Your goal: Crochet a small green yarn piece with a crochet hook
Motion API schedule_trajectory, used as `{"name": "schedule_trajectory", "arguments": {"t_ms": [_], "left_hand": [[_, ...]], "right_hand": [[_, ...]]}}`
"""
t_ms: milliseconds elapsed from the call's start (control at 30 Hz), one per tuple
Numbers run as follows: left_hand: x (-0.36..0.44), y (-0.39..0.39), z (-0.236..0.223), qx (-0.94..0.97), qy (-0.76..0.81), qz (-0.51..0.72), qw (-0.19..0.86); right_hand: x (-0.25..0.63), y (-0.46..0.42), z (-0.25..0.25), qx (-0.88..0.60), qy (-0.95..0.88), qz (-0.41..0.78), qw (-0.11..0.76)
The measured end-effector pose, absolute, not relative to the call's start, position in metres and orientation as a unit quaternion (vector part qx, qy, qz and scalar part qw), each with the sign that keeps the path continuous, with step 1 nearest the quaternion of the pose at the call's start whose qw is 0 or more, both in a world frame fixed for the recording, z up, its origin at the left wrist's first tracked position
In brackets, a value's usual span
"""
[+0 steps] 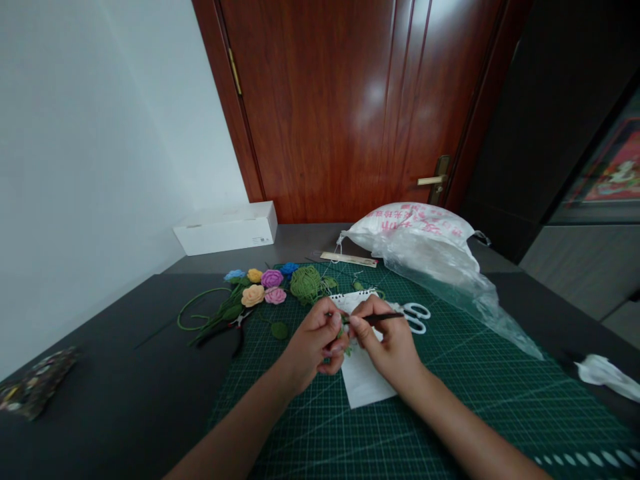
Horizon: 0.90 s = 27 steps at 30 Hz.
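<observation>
Green crocheted work (344,332), a small piece, sat pinched in your left hand (314,341), held between thumb and fingers, its detail too small to make out. Your right hand (386,337) was close beside it, almost meeting the left at the fingertips and clamped on a thin dark tool (383,319), whose tip was hidden at the piece. Under both hands lay a white notepad sheet (361,377) on a green gridded cutting mat (480,400), with white-handled scissors (415,317) just past your right hand. Further left sat crocheted roses (265,287) in pink, peach, purple, yellow and blue, a green crocheted mass (305,283), and black-handled pliers (235,327) near green wire (200,310). Beyond the mat lay a plastic bag (415,233) and a pale ruler (350,259).
</observation>
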State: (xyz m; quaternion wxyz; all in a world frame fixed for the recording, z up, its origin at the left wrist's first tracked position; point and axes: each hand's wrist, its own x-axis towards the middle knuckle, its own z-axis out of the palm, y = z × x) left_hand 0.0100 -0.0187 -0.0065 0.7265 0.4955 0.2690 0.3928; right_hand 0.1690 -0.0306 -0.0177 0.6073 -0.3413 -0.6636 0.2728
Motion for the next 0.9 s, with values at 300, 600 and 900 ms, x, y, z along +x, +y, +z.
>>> {"name": "schedule_trajectory", "arguments": {"t_ms": [300, 600, 900], "left_hand": [[0.0126, -0.0178, -0.0022, 0.457, 0.279, 0.413, 0.737], [0.0104, -0.0169, 0.002, 0.436, 0.27, 0.418, 0.75], [0.0129, -0.0181, -0.0002, 0.441, 0.27, 0.42, 0.746]], "right_hand": [[0.1768, -0.0281, -0.0168, -0.352, -0.658, 0.247, 0.618], [0.1716, -0.0297, -0.016, -0.329, -0.573, 0.348, 0.665], [0.1691, -0.0305, -0.0187, -0.325, -0.57, 0.351, 0.668]]}}
